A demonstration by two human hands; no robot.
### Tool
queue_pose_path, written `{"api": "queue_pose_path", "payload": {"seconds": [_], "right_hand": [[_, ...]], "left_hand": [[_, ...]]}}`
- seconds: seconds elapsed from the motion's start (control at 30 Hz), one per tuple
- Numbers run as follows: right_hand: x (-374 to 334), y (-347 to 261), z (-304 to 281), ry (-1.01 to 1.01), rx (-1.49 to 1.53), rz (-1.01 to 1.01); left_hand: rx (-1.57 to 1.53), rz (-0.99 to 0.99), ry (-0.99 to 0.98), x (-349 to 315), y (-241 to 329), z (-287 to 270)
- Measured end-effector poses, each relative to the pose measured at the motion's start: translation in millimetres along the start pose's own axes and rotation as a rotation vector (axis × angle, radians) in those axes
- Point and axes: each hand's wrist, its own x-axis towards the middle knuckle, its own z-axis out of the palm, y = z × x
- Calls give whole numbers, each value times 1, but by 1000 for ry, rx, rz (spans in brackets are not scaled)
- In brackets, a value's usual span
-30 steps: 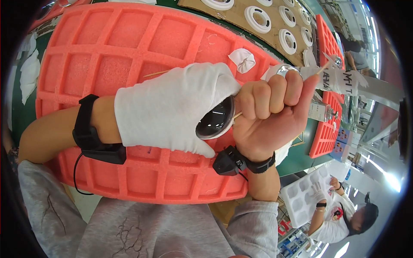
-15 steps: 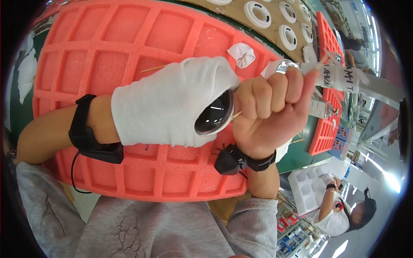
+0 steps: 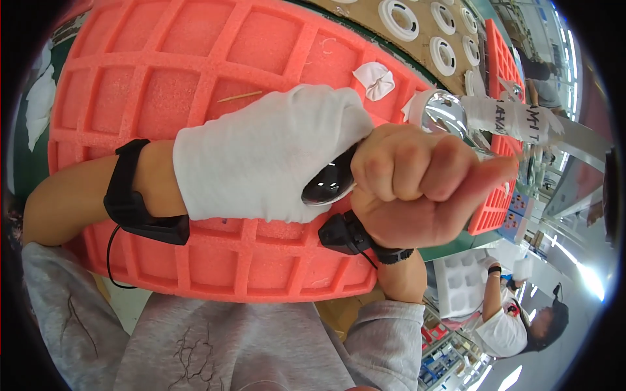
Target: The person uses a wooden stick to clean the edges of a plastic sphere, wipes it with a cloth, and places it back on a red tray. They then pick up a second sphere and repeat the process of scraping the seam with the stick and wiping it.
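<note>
My left hand, in a white cloth glove, holds a glossy black dome-shaped part with a pale rim. Its fingers are mostly hidden by the glove's back and by the dome. Close against the dome's right side is my bare right hand, closed in a fist around a thin wooden stick that the fist almost wholly hides. Both hands are above a red foam tray with square pockets. Another thin wooden stick lies in one pocket, and a crumpled white cloth rests at the tray's far right.
Past the fist, a clear shiny round thing sits by an arm wrapped in white tape. White ring-shaped parts lie on brown cardboard behind. More red trays stand at right. A co-worker handles a white foam tray.
My right fist has turned and shifted right, now covering more of the dome's edge and uncovering the clear round thing. The stick's end, seen beside the dome earlier, is now hidden.
</note>
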Motion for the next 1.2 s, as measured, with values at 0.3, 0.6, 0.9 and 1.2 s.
{"api": "queue_pose_path", "payload": {"seconds": [0.3,0.6,0.9,1.2], "right_hand": [[-10,-3,-4,179,292,83],[-6,0,-2,249,302,33],[-4,1,6,1,-22,17],[2,-63,-15,130,-2,355]], "left_hand": [[-25,2,58,-2,9,1],[-28,-14,45,-3,6,0],[-13,-18,20,4,2,1],[34,-33,-1,-3,12,-3]]}}
